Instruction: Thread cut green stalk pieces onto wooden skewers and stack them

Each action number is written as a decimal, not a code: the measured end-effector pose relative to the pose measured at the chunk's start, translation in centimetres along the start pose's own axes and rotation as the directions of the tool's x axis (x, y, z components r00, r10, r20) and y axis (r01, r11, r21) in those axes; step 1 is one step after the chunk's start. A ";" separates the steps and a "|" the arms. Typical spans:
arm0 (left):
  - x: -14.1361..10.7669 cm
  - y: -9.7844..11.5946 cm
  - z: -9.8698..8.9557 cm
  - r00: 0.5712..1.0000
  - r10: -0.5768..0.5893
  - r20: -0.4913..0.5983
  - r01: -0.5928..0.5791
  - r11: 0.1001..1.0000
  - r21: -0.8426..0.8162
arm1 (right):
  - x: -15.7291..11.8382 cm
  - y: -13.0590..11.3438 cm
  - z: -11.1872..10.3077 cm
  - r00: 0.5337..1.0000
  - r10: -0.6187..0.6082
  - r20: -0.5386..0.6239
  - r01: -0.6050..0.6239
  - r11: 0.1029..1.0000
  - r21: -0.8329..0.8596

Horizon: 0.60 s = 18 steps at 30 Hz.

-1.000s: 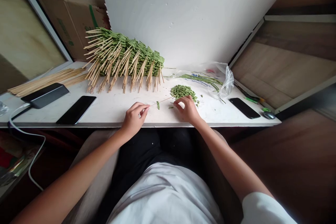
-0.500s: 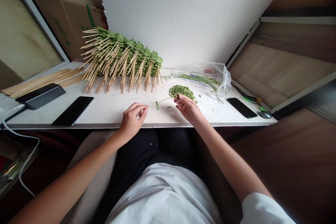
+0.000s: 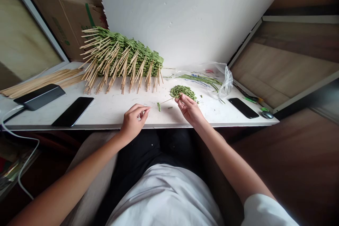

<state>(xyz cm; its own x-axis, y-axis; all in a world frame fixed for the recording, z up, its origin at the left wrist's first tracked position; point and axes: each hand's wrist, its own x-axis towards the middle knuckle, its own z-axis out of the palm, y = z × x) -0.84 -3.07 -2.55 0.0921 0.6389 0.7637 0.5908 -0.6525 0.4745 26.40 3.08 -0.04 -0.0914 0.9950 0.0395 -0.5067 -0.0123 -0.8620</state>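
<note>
A thin bamboo skewer (image 3: 167, 100) spans the gap between my hands, above the white table. My left hand (image 3: 134, 118) is closed in a pinch at its left end. Thumb and fingers of my right hand (image 3: 189, 107) close around the other end; whether they also hold a green piece is hidden. A short green stalk piece (image 3: 159, 106) shows close by the skewer, and I cannot tell if it is threaded on or lying on the table. Just behind my right hand is a heap of cut green stalk pieces (image 3: 182, 91).
Many filled skewers (image 3: 127, 56) are stacked at the back left, sticks pointing forward. Loose skewers (image 3: 42, 81), a dark device (image 3: 39, 97) and a phone (image 3: 73, 112) lie left. Right are a plastic bag (image 3: 225, 79) with long green stalks (image 3: 202, 78) and another phone (image 3: 243, 108).
My right hand's fingers have shifted slightly at the skewer's end. My left hand keeps its pinch in nearly the same place.
</note>
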 end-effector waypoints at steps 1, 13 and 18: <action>0.0 0.0 0.0 1.000 -0.001 -0.001 0.001 1.000 -0.001 | -0.1 0.0 0.1 1.000 0.000 0.002 0.000 1.000 0.004; -0.2 0.0 0.1 1.000 -0.006 0.002 0.006 1.000 -0.011 | -0.5 0.0 0.4 1.000 0.003 0.003 -0.002 0.998 -0.066; -0.1 0.0 0.1 1.000 -0.002 0.006 0.002 1.000 -0.004 | -0.5 0.0 0.3 1.000 -0.008 -0.007 0.007 0.995 -0.101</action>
<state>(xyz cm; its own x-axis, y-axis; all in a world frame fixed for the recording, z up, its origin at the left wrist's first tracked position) -0.79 -3.14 -2.64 0.0959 0.6424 0.7603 0.5882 -0.6528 0.4774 26.15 2.52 0.11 -0.0816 0.9958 0.0424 -0.4180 0.0044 -0.9084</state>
